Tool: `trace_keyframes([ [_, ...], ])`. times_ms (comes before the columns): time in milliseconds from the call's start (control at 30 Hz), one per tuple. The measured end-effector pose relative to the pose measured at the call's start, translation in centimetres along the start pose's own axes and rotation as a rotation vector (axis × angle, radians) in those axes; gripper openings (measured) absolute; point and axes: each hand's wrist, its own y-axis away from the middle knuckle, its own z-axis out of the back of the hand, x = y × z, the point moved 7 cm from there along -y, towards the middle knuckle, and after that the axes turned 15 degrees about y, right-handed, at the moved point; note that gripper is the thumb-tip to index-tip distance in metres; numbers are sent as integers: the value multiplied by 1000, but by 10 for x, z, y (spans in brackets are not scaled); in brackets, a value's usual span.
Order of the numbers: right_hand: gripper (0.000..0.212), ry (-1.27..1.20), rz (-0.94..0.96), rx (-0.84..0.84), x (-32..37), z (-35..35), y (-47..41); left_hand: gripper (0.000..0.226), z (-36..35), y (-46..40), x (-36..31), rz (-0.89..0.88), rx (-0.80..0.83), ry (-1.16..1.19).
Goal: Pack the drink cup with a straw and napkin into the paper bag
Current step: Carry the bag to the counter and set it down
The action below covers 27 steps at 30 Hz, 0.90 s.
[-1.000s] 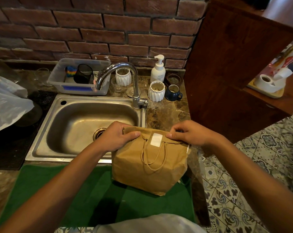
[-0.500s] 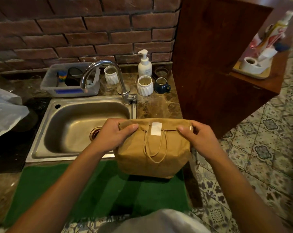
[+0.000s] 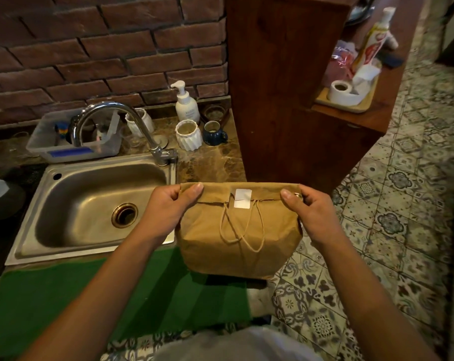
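Observation:
The brown paper bag [image 3: 236, 241] has its top folded over and a white sticker [image 3: 242, 198] across the fold, with twine handles hanging down its front. It hangs in the air past the counter's right end, over the green mat's edge and the tiled floor. My left hand [image 3: 168, 204] pinches the folded top at its left corner. My right hand [image 3: 308, 207] pinches the right corner. The cup, straw and napkin are hidden from view.
A steel sink [image 3: 64, 230] with a tap [image 3: 121, 121] lies to the left, a green mat [image 3: 103, 295] in front. White cups, a soap pump [image 3: 185, 104] and a clear tub [image 3: 72, 142] stand behind. A tall wooden cabinet [image 3: 286, 87] rises right of the counter.
Both hands shifted from the bag's top middle to its outer corners and lifted the bag off the mat, carrying it rightward past the counter edge. The view turned right.

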Motion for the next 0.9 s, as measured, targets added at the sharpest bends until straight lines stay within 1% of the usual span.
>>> trace_keyframes([
  [67, 29, -51, -22, -26, -7, 13, 0, 10, -14, 1, 1, 0, 36, -25],
  [100, 31, -73, -29, -39, -10, 19, 0, 9, -19, 1, 2, -2, 49, -46],
  [167, 30, -94, -38, -53, -14, 28, 1, 12, -25, 2, 4, -19, 55, -94],
  [267, 22, -67, -43, -71, -14, 38, 7, 18, -35, 2, 3, -50, 64, -143],
  [400, 15, -27, -48, -146, -10, 53, 20, 17, -48, -2, -1, -55, 122, -152],
  [500, 17, -40, -55, -239, -5, 64, 35, 10, -60, -4, -5, -67, 192, -145],
  [600, 8, -12, -48, -349, 2, 70, 57, 12, -66, -3, -13, -105, 228, -101],
  [667, 8, 10, -48, -427, 6, 74, 76, 14, -72, -1, -20, -148, 271, -100],
  [767, 11, 61, -46, -556, 10, 78, 109, 15, -82, 7, -26, -196, 366, -98],
  [833, 17, 101, -56, -648, 10, 81, 133, 16, -91, 13, -27, -208, 424, -104],
  [900, 18, 119, -66, -729, 10, 84, 162, 16, -104, 22, -25, -213, 483, -112],
])
